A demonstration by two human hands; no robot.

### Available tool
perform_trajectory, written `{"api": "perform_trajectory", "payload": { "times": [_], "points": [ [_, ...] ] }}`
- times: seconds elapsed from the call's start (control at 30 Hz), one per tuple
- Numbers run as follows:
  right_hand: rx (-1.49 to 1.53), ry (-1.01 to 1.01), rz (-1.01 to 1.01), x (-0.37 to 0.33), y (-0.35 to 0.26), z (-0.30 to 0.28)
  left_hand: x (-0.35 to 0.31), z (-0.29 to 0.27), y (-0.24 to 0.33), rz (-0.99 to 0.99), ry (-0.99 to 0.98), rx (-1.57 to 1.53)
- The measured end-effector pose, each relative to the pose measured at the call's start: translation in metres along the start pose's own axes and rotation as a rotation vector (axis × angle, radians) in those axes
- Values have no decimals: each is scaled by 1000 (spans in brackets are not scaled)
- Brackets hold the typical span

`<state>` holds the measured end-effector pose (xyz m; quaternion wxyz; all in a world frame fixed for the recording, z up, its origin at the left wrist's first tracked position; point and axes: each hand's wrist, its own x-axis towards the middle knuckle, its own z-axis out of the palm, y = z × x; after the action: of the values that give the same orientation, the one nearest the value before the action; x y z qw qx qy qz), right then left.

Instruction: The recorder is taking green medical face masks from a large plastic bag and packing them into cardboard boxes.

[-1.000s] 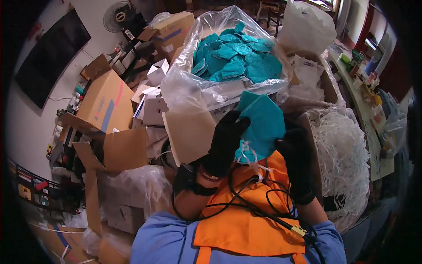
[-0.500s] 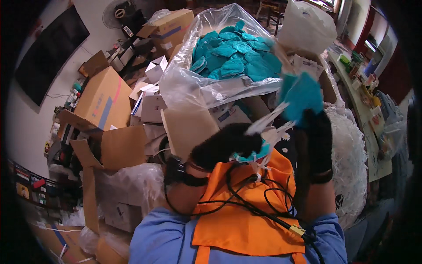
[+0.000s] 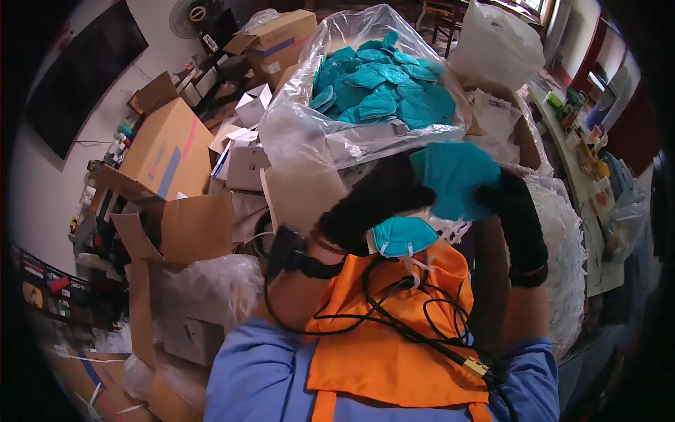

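A teal face mask [image 3: 460, 179] is held up between my two black-gloved hands. My left hand [image 3: 383, 193] is closed on its left edge; my right hand [image 3: 519, 218] grips its right side. Another teal mask [image 3: 404, 235] lies just below my left hand at the top of my orange apron [image 3: 394, 366], white elastic straps hanging by it. Beyond my hands, a large heap of teal masks [image 3: 380, 84] fills a box lined with clear plastic [image 3: 351, 144].
Open cardboard boxes [image 3: 169, 151] crowd the left side. At right stand a bundle of white elastic cords [image 3: 555, 246] and a cluttered long table [image 3: 598, 260]. A white plastic bag [image 3: 496, 46] is at the back. A black cable [image 3: 415, 337] loops over my apron.
My left hand has moved up and right from the straps to the mask's edge. The mask in my right hand has come lower and now spans both hands. The lower mask is more exposed.
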<state>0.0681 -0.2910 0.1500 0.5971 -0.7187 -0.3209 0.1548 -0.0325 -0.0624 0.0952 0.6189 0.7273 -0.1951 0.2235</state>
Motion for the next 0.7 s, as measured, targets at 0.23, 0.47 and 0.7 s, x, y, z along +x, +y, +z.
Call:
{"api": "perform_trajectory", "payload": {
  "times": [0.23, 0.47, 0.7],
  "points": [
    [353, 157, -69, 7, -9, 19, -14, 32, -24, -250, -139, -33],
    [450, 150, 53, -9, 38, 47, -8, 41, 2, -387, -267, 28],
    [434, 72, 339, -20, 31, 55, -41, 44, 4, -364, 88, -344]
  ]
}}
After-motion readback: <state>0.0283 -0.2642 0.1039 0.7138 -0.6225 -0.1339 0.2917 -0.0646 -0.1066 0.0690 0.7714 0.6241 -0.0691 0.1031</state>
